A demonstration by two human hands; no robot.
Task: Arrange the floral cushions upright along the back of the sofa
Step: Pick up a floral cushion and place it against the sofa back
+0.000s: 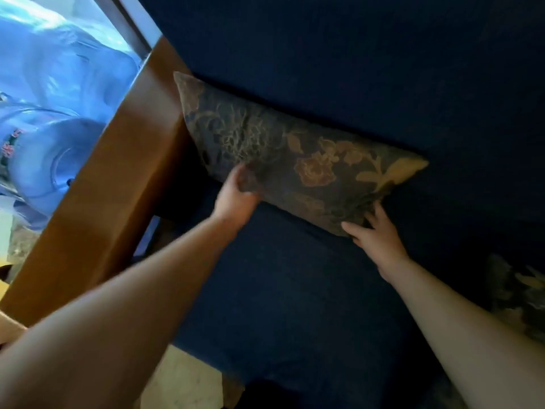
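Both hands, left (236, 196) and right (376, 237), grip the floral cushion (295, 154) against the sofa back (354, 69).

Cushion (295, 154): dark grey-blue ground with a woven floral pattern, pale gold outline blooms at the left, rust-orange roses at centre, yellow leaves toward the right corner. Sofa (339, 54): plain deep navy on back and seat alike. Armrest (118, 178): warm orange-brown wood. Second cushion (519, 293), at the right edge: dark ground with yellow floral motifs, in shadow. Cloth (53, 93) beyond the armrest: pale blue with a small red-and-green embroidered motif. Floor (182, 382): cream.
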